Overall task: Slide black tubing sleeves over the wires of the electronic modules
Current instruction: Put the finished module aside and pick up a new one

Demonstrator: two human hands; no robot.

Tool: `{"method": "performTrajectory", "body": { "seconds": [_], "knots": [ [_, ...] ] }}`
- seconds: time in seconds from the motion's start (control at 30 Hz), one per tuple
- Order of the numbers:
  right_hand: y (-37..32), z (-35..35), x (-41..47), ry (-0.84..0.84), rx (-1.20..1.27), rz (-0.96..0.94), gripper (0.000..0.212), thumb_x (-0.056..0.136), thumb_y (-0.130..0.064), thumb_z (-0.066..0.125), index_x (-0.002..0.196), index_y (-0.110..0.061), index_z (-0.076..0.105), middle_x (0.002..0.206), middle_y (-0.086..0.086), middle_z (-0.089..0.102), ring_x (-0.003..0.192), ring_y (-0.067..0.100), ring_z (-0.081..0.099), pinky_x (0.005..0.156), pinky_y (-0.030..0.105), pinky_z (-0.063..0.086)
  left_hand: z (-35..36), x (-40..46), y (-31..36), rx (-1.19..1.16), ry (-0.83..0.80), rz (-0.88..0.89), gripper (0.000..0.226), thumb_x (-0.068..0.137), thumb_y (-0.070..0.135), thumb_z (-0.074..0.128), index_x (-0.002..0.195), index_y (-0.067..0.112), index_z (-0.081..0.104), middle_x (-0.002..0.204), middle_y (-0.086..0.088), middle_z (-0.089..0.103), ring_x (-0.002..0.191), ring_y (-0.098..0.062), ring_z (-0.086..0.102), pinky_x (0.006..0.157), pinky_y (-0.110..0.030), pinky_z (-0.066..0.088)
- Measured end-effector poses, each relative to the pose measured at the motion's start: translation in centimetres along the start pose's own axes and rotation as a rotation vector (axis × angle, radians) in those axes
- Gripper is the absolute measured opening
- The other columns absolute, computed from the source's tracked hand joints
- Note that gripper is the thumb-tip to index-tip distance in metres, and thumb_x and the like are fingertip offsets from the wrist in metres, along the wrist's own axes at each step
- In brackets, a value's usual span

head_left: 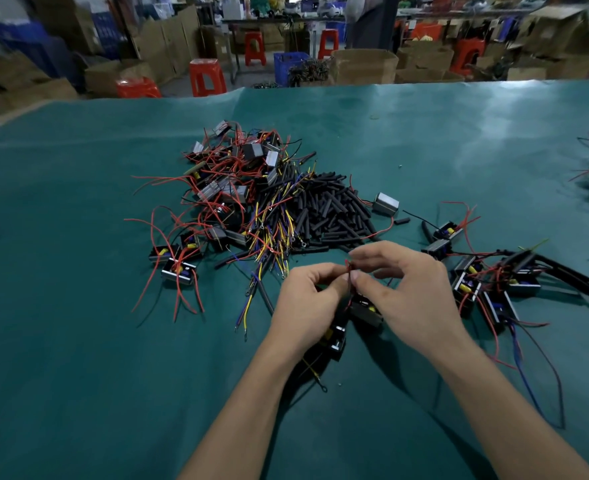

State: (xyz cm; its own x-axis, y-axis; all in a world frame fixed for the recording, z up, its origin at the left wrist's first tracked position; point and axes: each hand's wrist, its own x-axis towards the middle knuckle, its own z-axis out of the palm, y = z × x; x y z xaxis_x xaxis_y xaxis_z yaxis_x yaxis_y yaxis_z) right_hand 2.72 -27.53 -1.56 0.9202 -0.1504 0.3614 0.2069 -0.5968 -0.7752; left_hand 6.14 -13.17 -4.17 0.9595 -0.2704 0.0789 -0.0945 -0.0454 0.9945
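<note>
My left hand (pixel 307 299) and my right hand (pixel 407 289) meet above the green table cover (pixel 78 341), both pinching the red wires (pixel 348 268) of a small black module (pixel 365 310) that hangs between them. A second black module (pixel 334 339) sits under my left wrist, a ring-terminal wire trailing from it. A heap of black tubing sleeves (pixel 334 209) lies just beyond my hands. Whether a sleeve is on the held wires is hidden by my fingers.
A pile of modules with red wires (pixel 230 181) lies at the far left of the heap, with yellow and blue terminal wires (pixel 272 237) in front. Modules with long black sleeved wires (pixel 494 282) lie at the right. Red stools (pixel 207 77) and cardboard boxes stand beyond the table.
</note>
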Motion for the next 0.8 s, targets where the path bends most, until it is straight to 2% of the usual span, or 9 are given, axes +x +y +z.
{"method": "performTrajectory", "body": {
  "seconds": [0.13,0.2,0.33,0.47,0.53,0.63,0.73,0.8],
  "knots": [
    [0.20,0.25,0.02,0.053,0.000,0.006,0.020,0.081,-0.008,0.080,0.089,-0.027,0.079,0.079,-0.020,0.075,0.079,0.000,0.071,0.081,0.023,0.057,-0.07,0.16,-0.21,0.060,-0.017,-0.002,0.017,0.096,0.009,0.065,0.091,0.015,0.080,0.085,-0.008,0.077,0.073,-0.008,0.061,0.072,-0.028,0.049],
    [0.36,0.35,0.04,0.094,0.012,0.011,0.021,0.081,-0.008,0.080,0.088,-0.027,0.080,0.076,-0.020,0.075,0.074,0.000,0.071,0.077,0.020,0.057,-0.01,0.25,-0.17,0.027,-0.013,-0.012,0.020,0.096,0.006,0.062,0.088,0.016,0.077,0.077,-0.012,0.072,0.069,-0.012,0.056,0.068,-0.029,0.045],
    [0.52,0.27,0.13,0.133,0.036,0.039,0.030,0.082,-0.008,0.079,0.104,-0.028,0.078,0.076,-0.015,0.074,0.070,0.004,0.070,0.073,0.022,0.057,-0.11,0.49,-0.28,-0.046,0.020,-0.043,0.026,0.097,0.003,0.058,0.087,0.021,0.073,0.065,0.004,0.056,0.061,-0.013,0.044,0.059,-0.027,0.035],
    [0.51,0.18,-0.05,0.162,-0.094,-0.079,0.019,0.083,-0.008,0.078,0.093,-0.023,0.081,0.080,-0.014,0.073,0.070,0.004,0.068,0.070,0.024,0.056,-0.14,0.54,-0.29,-0.035,0.030,-0.061,0.025,0.098,0.005,0.055,0.093,0.018,0.076,0.063,-0.003,0.046,0.056,-0.017,0.033,0.052,-0.028,0.024],
    [0.48,0.18,-0.02,0.171,-0.100,-0.120,0.016,0.084,-0.007,0.079,0.091,-0.021,0.081,0.082,-0.010,0.072,0.070,0.005,0.068,0.067,0.020,0.054,-0.10,0.56,-0.24,-0.027,0.035,-0.075,0.027,0.098,0.004,0.051,0.096,0.015,0.076,0.060,-0.003,0.039,0.052,-0.014,0.027,0.050,-0.029,0.019],
    [0.39,0.03,0.12,0.134,-0.001,-0.104,0.015,0.086,-0.005,0.078,0.091,-0.020,0.079,0.091,-0.007,0.071,0.073,0.004,0.071,0.063,0.011,0.051,-0.27,0.63,0.05,-0.028,0.076,-0.093,0.029,0.097,0.003,0.049,0.094,0.013,0.076,0.062,-0.006,0.039,0.050,-0.011,0.028,0.047,-0.026,0.022],
    [0.25,0.06,0.07,0.062,0.039,-0.057,0.019,0.086,-0.006,0.077,0.086,-0.025,0.073,0.078,-0.012,0.073,0.069,0.005,0.071,0.062,0.019,0.055,-0.40,0.61,0.41,-0.060,0.103,-0.099,0.028,0.096,0.002,0.050,0.085,0.015,0.073,0.071,-0.009,0.050,0.060,-0.016,0.042,0.051,-0.021,0.035],
    [0.12,0.27,-0.14,0.052,0.013,-0.065,0.019,0.086,-0.008,0.077,0.083,-0.025,0.071,0.074,-0.014,0.072,0.062,0.009,0.070,0.062,0.028,0.056,-0.32,0.60,0.44,-0.073,0.096,-0.081,0.024,0.096,0.003,0.052,0.082,0.015,0.067,0.078,-0.004,0.062,0.070,-0.014,0.051,0.057,-0.017,0.042]
  ]
}}
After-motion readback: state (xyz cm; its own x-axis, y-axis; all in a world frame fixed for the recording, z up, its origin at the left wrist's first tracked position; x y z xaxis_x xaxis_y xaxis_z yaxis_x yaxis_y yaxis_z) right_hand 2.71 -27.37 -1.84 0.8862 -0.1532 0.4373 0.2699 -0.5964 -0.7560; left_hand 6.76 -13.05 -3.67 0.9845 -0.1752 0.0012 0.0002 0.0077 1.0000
